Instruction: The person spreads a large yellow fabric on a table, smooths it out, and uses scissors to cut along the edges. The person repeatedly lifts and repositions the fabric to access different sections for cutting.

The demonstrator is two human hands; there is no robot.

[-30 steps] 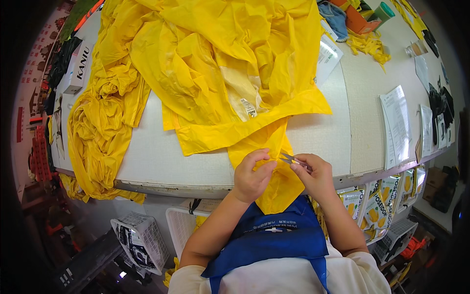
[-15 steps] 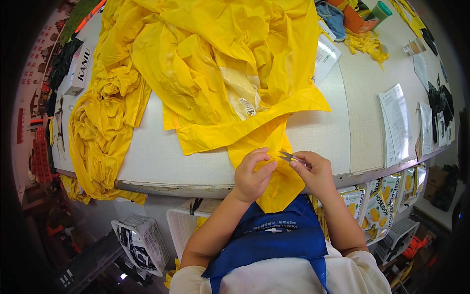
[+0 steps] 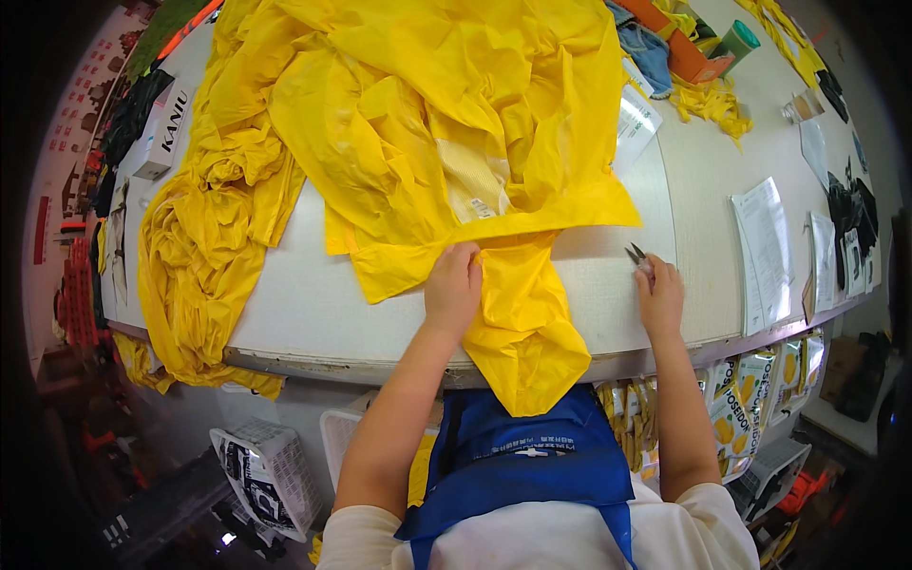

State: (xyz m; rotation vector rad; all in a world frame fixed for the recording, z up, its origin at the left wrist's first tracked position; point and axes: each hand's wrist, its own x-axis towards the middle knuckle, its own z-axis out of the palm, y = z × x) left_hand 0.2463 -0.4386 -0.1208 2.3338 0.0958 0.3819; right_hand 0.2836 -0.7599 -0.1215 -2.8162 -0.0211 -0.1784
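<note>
A large yellow waterproof-looking garment [image 3: 380,142] lies bunched over the middle of the table, with a small white label inside. From its near band a narrower yellow flap [image 3: 522,328] runs down over the table's front edge. My left hand [image 3: 453,290] pinches the garment at the band, beside the top of this flap; the fingertips are partly hidden. To the right, apart from the cloth, my right hand [image 3: 660,294] is closed around small thread snips [image 3: 637,256]. Their dark pointed tips stick out above the fingers, slightly apart.
Another crumpled yellow garment [image 3: 204,247] hangs over the front edge at left, near a white box [image 3: 166,133]. Papers [image 3: 760,252] lie at right. An orange box [image 3: 698,57] and a green-topped cylinder [image 3: 741,38] stand far right. White baskets [image 3: 266,484] sit below the table.
My hands were close together over the flap. The left has moved up and left to the garment's band; the right has swung away to the right with the snips.
</note>
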